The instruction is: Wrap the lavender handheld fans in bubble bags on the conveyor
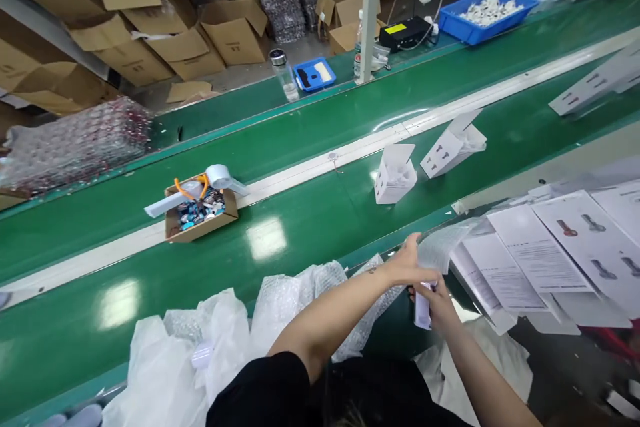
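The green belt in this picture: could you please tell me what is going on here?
A person is working beside the green belt, both hands close together. The right hand holds a pale lilac object; the left hand is at a piece of bubble wrap, its grip unclear. White boxes with raised flaps are on the belt. Printed cartons lie to the right, and more wrapping is heaped to the left.

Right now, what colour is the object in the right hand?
The object is pale lilac, seen best in the head view.
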### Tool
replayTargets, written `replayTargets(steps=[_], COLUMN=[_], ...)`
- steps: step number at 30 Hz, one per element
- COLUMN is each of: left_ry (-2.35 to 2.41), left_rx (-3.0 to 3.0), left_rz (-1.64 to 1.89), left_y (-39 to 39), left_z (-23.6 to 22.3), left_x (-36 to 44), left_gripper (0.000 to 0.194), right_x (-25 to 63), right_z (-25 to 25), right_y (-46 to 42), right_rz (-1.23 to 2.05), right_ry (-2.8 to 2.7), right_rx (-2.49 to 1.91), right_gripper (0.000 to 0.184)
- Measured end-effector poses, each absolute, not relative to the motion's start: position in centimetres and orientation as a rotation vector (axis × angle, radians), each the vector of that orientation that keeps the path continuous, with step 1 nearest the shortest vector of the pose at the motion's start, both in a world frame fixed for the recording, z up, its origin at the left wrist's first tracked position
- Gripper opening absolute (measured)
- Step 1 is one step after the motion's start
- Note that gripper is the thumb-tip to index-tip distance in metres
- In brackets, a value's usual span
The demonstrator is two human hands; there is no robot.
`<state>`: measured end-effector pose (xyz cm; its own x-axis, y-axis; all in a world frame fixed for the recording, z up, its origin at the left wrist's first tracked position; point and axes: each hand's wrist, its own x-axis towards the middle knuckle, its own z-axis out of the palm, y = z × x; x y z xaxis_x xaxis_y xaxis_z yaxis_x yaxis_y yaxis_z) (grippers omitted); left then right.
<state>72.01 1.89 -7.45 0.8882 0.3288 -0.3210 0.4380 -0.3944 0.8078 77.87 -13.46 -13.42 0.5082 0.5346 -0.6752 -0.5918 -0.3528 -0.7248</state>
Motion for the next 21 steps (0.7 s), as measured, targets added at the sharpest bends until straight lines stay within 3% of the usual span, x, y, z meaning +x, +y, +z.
replayTargets(steps=[2, 5, 8, 11, 13, 17, 21], left_ry=[0.507, 0.499, 0.594, 0.716, 0.655, 0.763, 1.210], left_rx=[2.054, 2.136, 1.998, 1.679, 1.488, 1.625, 2.029], left_rz=[-0.145, -0.153, -0.032, 0.097, -0.066, -0.484, -0.462], left_y=[1.3, 1.0, 2.4, 6.1, 9.1, 13.4, 11.0], left_z=[-7.8, -8.5, -7.8, -5.4, -3.5, -1.1, -0.2], left_x=[73.1, 74.4, 73.6, 69.3, 64.8, 55.5, 50.8], left_gripper=[0.095, 0.053, 0.033, 0.031, 0.027, 0.018, 0.033], right_x=[77.8, 77.7, 78.3, 79.5, 80.3, 79.5, 74.4], right_z=[-13.3, -13.1, -12.5, -10.8, -9.3, -6.8, -6.4], right_y=[-13.3, -12.8, -13.5, -15.7, -17.4, -18.1, -15.5], right_rz=[1.135, 1.095, 1.149, 1.377, 1.531, 1.634, 1.718], right_ry=[-0.015, -0.081, -0.078, -0.100, -0.099, -0.051, 0.018], right_rx=[-1.575, -1.639, -1.664, -1.603, -1.497, -1.214, -1.125], right_gripper=[0.072, 0.077, 0.074, 0.056, 0.045, 0.053, 0.049])
